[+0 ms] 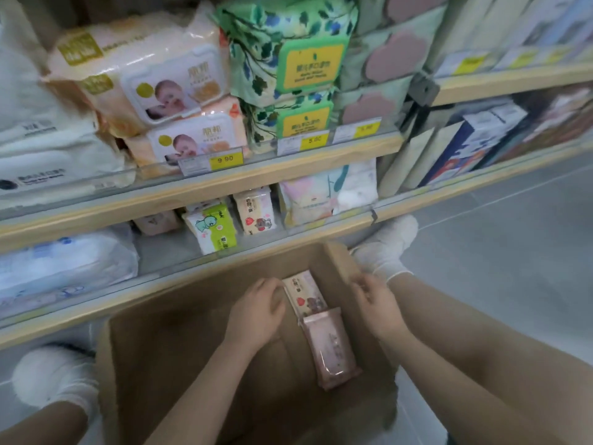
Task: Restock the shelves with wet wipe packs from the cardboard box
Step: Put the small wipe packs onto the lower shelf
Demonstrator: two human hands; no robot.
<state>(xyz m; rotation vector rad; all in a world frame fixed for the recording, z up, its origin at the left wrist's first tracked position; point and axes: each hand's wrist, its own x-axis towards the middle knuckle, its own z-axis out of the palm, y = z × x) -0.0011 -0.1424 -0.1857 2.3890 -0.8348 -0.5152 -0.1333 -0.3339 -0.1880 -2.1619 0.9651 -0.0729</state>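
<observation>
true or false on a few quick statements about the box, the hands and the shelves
1. Both hands are inside the cardboard box. True.
2. The left hand touches a cream wipe pack. True.
3. The right hand holds a green pack. False: it holds nothing visible, near the box wall.
4. The box is full. False: only two packs show, the cream one and a pink pack.
5. The yellow price tag reads 9.90. True.

Matt brown cardboard box point(199, 342); glossy plastic wipe pack point(333, 351) (pink film); pale wood-look shelf edge point(224, 184).
</observation>
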